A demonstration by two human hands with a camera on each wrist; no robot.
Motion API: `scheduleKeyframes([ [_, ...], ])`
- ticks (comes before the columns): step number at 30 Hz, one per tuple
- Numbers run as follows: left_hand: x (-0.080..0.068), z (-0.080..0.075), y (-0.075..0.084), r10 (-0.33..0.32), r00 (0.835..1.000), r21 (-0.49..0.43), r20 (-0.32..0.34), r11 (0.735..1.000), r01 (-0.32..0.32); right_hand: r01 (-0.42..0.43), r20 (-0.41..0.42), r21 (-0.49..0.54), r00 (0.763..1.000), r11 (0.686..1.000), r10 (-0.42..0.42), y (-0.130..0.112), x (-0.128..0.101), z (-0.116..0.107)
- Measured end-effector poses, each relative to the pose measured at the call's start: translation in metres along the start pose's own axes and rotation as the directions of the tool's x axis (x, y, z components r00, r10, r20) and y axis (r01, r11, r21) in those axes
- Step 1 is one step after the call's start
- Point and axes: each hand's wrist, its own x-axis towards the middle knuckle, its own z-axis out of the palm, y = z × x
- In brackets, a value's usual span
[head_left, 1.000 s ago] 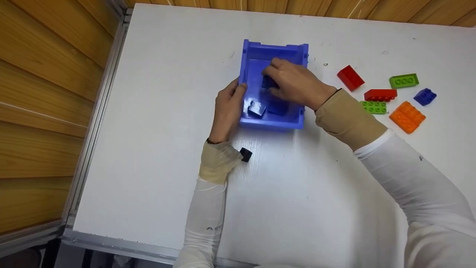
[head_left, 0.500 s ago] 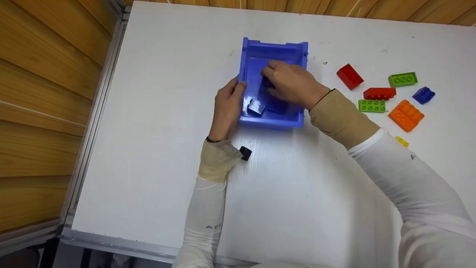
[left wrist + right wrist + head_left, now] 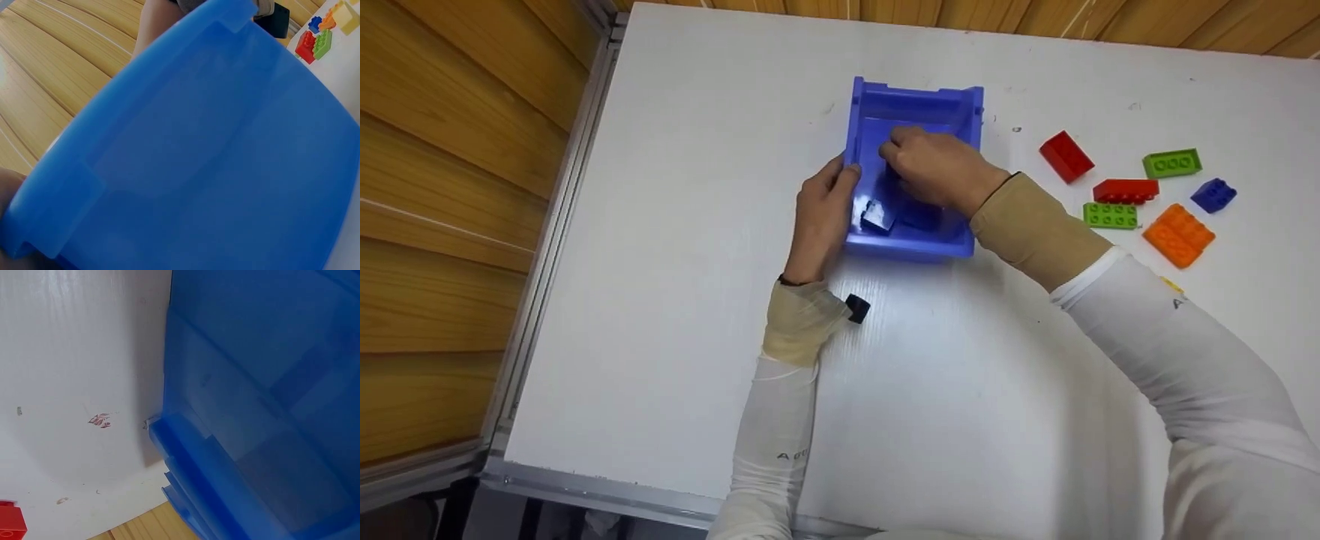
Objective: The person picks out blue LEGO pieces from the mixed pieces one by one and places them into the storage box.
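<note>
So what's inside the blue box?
In the blue box, one dark blue block lies near the left wall. The right hand reaches in and covers another dark block partly. What its fingers hold underneath is hidden.

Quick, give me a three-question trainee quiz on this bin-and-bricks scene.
1. Which hand is inside the blue bin?
2. True or false: the orange brick lies in the bin.
3. The left hand grips the bin's: A) left wall B) far wall C) right wall

Key:
1. The right hand, over a dark blue brick.
2. False; it lies on the table.
3. A
</note>
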Motion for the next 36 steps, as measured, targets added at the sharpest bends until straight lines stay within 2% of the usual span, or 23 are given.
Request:
scheduleKeyframes([
  [8,-0.0001,0.0004,0.0002,0.002,1.000,0.002,0.002,1.000,-0.002,0.009,0.025,0.017,1.000,1.000,-0.010,0.0011,0.0047,0.0029],
  [25,-0.0008,0.0007,0.0019,-0.014,1.000,0.035,-0.001,0.999,0.014,0.013,0.095,-0.030,0.995,0.999,-0.010,-0.0010,0.0066,0.0057],
  [36,-0.0006,0.0006,0.0012,-0.019,1.000,-0.004,0.009,1.000,0.019,0.001,0.164,-0.037,0.986,0.999,0.005,-0.0017,0.0091,0.0051],
])
